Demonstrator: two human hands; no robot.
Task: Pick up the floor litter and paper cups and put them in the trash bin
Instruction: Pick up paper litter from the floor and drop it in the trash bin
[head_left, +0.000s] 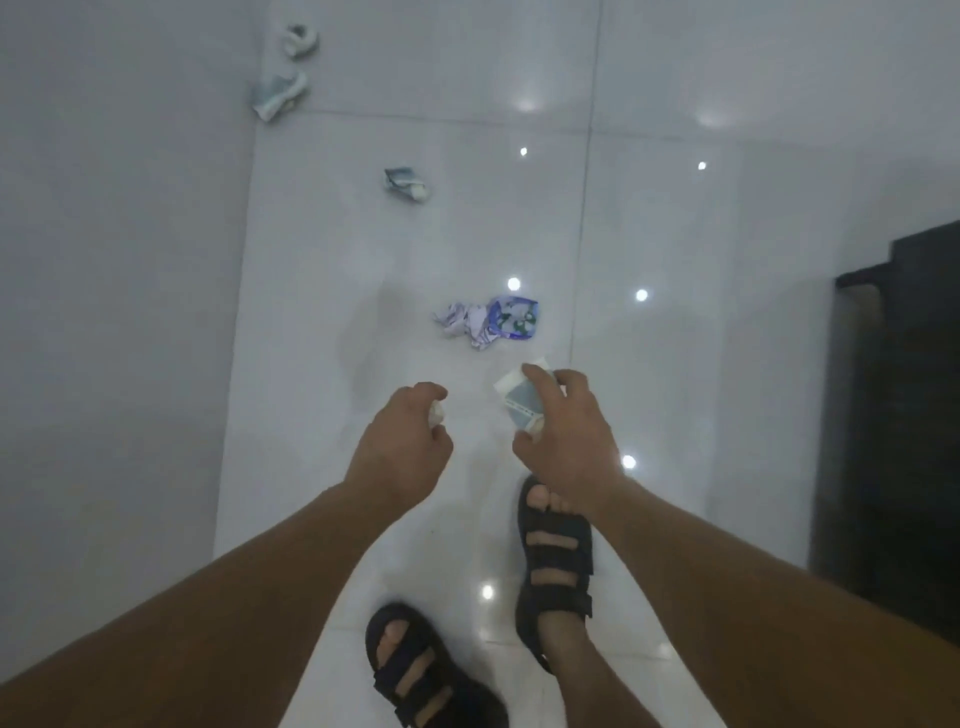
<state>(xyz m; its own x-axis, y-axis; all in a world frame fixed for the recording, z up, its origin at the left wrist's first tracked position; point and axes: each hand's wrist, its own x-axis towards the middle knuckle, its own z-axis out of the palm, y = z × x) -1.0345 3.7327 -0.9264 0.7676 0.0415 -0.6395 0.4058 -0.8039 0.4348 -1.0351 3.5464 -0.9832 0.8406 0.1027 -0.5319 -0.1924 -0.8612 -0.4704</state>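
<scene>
My right hand (569, 431) grips a crushed white and blue paper cup (522, 400), held above the floor. My left hand (402, 447) is closed around a small white scrap (436, 412) that shows only at the fingers. Just ahead of both hands lies a crumpled purple and white wrapper (491, 321) on the white tiles. Farther on sits a small crushed cup (407, 185). Two more crushed cups lie by the left wall, one (278, 93) nearer and one (300, 41) beyond it. No trash bin shows.
A pale wall (114, 260) runs along the left. Dark furniture (904, 415) stands at the right edge. My two feet in dark sandals (555, 561) stand on the glossy tiled floor (649, 218) below my hands.
</scene>
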